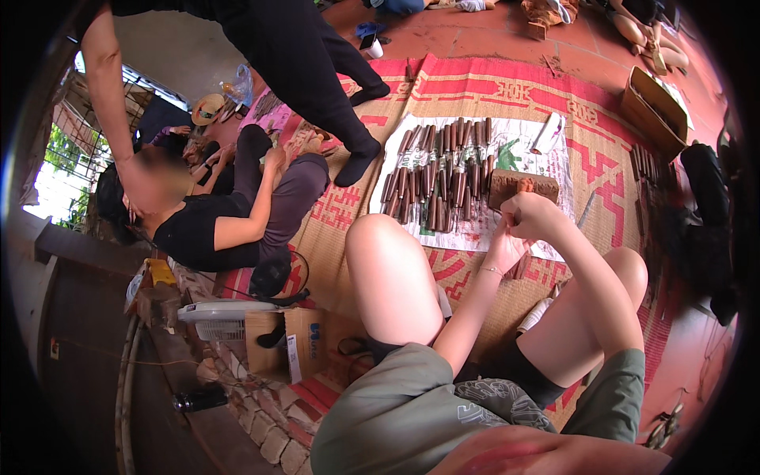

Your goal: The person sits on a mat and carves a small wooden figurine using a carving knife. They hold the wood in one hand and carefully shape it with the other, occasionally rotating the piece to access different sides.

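Note:
In front of my knees, my right hand (529, 217) is closed, with its fingers bent at the near edge of a brown block (546, 187). My left hand (505, 252) is just below it, wrist to wrist, with its fingers curled in close to the right hand. Whatever they grip is too small and covered to make out. A small orange-brown piece (525, 184) shows at the top of the block. Left of the block, many dark brown wooden-handled tools (439, 176) lie in rows on a white printed sheet (514, 146).
The woven red and tan mat (467, 87) spreads under everything. At right stand a brown box (655, 111) and more tools (645, 162). At left, one person sits (214, 226) and another stands leaning over (277, 55). A fan (214, 317) and a cardboard box (297, 348) are at lower left.

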`<state>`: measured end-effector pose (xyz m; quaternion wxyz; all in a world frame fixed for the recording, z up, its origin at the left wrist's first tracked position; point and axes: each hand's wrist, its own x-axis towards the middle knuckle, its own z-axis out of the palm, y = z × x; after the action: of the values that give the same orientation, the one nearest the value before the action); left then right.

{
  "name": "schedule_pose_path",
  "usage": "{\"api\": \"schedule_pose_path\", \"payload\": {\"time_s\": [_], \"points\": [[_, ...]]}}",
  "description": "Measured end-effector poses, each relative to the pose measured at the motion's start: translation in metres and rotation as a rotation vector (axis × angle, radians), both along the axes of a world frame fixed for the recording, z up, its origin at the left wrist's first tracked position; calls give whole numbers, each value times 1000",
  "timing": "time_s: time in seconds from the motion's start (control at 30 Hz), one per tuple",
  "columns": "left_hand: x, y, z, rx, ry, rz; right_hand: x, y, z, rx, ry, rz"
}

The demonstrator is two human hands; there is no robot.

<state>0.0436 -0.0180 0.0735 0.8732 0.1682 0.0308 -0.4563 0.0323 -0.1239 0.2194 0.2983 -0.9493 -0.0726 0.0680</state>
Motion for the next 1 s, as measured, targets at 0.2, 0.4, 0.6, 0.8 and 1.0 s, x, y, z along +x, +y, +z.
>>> {"api": "schedule_pose_path", "payload": {"time_s": [0.2, 0.4, 0.6, 0.8, 1.0], "points": [[5, 8, -19, -126, -27, 28, -4, 0, 21, 64, 78, -84], [10, 13, -24, -20, -61, 0, -6, -7, 20, 65, 37, -98], [10, 19, -36, -80, -40, -43, -7, -1, 18, 57, 119, -106], [12, 17, -41, -120, -18, -114, -9, -6, 4, 110, 123, -48], [10, 14, -48, 126, -59, -38, -11, -26, -4, 167, 18, -50]]}}
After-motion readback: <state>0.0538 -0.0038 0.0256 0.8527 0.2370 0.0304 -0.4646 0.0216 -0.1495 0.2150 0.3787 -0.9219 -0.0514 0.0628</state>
